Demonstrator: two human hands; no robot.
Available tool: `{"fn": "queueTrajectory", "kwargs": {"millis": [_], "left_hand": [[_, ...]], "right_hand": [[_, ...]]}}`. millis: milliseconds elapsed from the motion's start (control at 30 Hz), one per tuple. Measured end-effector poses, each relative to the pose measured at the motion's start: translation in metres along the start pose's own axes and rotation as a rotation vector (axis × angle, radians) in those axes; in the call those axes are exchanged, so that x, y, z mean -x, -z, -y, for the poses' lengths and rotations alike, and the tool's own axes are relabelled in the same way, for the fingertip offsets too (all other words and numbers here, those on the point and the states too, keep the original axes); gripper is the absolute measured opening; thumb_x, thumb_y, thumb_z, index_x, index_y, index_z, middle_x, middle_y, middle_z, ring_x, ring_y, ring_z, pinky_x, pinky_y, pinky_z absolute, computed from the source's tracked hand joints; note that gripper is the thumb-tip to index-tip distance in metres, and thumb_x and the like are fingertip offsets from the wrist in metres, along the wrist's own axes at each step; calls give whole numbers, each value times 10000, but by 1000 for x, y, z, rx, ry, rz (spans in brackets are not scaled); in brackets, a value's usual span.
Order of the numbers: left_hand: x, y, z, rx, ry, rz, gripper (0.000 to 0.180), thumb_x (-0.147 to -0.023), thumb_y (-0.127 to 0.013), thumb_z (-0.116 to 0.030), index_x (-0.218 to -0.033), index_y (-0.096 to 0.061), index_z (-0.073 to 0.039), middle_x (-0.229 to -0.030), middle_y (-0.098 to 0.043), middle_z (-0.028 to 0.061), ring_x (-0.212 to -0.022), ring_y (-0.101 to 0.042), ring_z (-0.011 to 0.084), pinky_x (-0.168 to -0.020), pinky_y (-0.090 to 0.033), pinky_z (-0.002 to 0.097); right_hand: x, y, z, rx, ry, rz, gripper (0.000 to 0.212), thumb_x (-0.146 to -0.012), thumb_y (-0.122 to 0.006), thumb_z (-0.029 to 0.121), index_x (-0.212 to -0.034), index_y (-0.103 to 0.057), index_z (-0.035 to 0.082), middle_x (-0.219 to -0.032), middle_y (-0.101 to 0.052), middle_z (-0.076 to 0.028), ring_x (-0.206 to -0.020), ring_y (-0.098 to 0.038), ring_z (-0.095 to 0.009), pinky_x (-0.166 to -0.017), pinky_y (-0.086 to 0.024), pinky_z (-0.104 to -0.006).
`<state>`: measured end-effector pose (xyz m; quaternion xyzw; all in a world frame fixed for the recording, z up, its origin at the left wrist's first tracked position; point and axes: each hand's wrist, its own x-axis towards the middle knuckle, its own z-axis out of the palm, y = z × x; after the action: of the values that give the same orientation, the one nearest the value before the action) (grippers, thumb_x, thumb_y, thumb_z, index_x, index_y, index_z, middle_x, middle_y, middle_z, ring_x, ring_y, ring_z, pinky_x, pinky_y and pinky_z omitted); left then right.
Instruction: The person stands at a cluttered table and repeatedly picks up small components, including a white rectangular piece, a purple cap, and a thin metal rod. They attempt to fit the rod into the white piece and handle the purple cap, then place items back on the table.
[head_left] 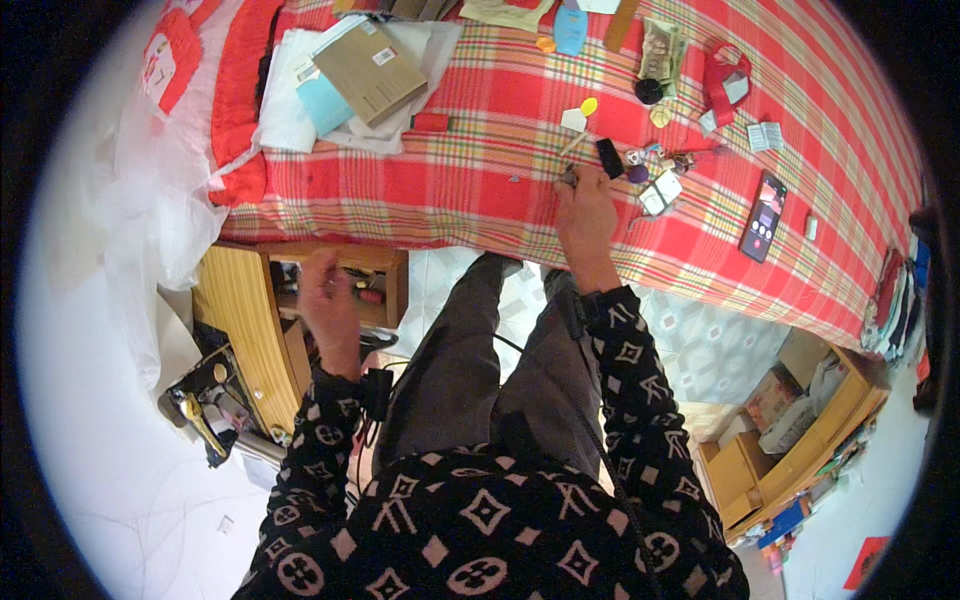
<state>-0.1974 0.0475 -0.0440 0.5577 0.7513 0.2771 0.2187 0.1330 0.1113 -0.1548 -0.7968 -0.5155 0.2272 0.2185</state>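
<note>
Red-checked cloth [480,130]: my right hand [588,205] pinches a small grey item [570,177]; light pressure, clear of the black oblong [609,158], seems best. Left hand [330,300]: closure cannot tell.

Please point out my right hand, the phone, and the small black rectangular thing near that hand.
Right hand [587,215]: head view, back of the hand.
Phone [765,216]: head view, its screen.
Black rectangular thing [609,157]: head view, middle of its upper face.
</note>
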Motion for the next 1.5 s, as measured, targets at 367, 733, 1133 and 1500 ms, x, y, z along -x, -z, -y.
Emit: {"fn": "queueTrajectory", "kwargs": {"millis": [367,733,1133,1500], "left_hand": [[23,-69,-3,-439,-589,883,288,-781,-694,-64,-1061,-638,-96,-1070,-639,94,-1120,-571,291,-1077,-325,500],[20,-53,-7,-717,-768,1030,98,-792,-598,-100,-849,-650,-41,-851,-663,109,-908,-619,265,-889,-420,385],[5,-29,-10,-762,-777,1057,137,-758,-605,-62,-890,-641,-46,-865,-653,103,-933,-609,290,-902,-423,389],[-9,-22,0,-737,-614,1060,273,-793,-662,-94,-1065,-651,-62,-951,-653,130,-1003,-592,310,-948,-413,445]], "right_hand": [[10,10,-26,-403,-145,79,182,-858,-636,73,-1035,-606,43,-1072,-643,-147,-832,-665,-336,-732,-553,-393],[12,35,-36,-1527,-468,155,99,-981,-564,71,-1056,-628,66,-965,-632,-22,-863,-638,-139,-714,-540,-293],[-19,-1,9,-93,-121,-12,242,-860,-682,237,-1009,-601,65,-991,-674,-175,-889,-654,-408,-719,-509,-495],[-23,9,-15,-471,-211,21,238,-867,-706,223,-920,-632,2,-744,-660,-134,-686,-646,-235,-638,-494,-366]]}}
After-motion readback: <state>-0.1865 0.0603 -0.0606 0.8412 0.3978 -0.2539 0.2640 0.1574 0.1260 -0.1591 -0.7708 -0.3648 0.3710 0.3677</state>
